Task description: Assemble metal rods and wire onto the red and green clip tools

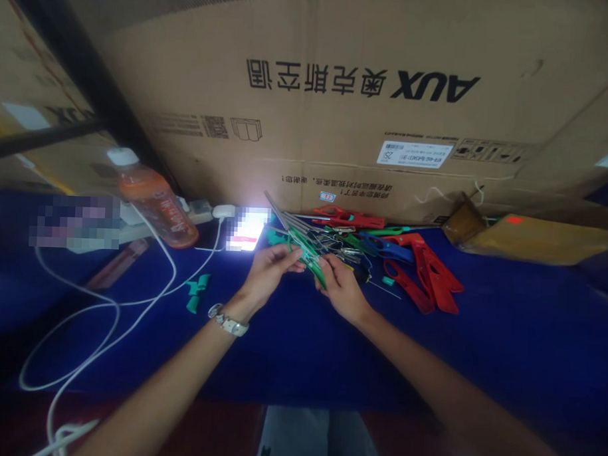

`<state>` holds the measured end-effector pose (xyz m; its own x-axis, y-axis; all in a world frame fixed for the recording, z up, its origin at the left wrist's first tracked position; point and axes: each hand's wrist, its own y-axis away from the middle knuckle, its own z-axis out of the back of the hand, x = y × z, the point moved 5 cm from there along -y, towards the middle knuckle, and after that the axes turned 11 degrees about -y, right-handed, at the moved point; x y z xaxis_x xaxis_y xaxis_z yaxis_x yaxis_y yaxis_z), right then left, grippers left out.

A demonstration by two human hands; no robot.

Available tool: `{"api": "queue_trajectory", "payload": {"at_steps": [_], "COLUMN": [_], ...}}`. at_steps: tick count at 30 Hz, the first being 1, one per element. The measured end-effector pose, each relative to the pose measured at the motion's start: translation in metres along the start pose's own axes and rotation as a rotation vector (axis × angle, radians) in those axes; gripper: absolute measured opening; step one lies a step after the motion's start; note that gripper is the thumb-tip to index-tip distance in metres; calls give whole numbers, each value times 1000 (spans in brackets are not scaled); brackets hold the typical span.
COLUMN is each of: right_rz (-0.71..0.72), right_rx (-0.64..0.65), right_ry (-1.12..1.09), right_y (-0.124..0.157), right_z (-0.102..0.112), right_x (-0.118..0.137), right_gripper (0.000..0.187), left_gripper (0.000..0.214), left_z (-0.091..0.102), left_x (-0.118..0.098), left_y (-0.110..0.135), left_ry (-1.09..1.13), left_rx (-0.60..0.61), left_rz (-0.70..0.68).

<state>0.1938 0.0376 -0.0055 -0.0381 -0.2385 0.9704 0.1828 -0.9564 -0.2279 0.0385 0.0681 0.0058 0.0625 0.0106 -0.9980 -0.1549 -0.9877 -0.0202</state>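
Both of my hands hold a green stick lighter [310, 260] with a long metal tube above the blue cloth. My left hand [268, 272] pinches its upper side with thumb and fingers; a watch sits on that wrist. My right hand [344, 290] is closed round its lower end. Small inner parts of the lighter are partly hidden by my fingers. Just behind lies a pile of metal tubes and small metal parts [350, 254]. Red handle pieces [434, 276], a blue handle [390, 247] and a red lighter [349, 217] lie to the right.
A large cardboard box [307, 135] walls off the back. At left stand a drink bottle [158, 206], a bright phone [249, 229] and a looping white cable [116, 304]. Teal plastic pieces [197, 291] lie on the blue cloth [289, 354]. A yellow envelope [543, 240] rests at right.
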Motion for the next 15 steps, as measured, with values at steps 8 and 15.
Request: {"api": "queue_trajectory", "payload": {"at_steps": [8,15], "right_rz": [4,-25], "right_rx": [-19,-27], "right_ry": [9,-84], "right_y": [4,2], "right_z": [0,0], "right_x": [0,-1], "right_gripper": [34,35], "left_gripper": [33,31], "left_z": [0,-5], "left_x": [-1,-1], "left_y": [3,4], "left_ry": [18,67], "left_rx": [58,63], "left_rz": [90,82]}}
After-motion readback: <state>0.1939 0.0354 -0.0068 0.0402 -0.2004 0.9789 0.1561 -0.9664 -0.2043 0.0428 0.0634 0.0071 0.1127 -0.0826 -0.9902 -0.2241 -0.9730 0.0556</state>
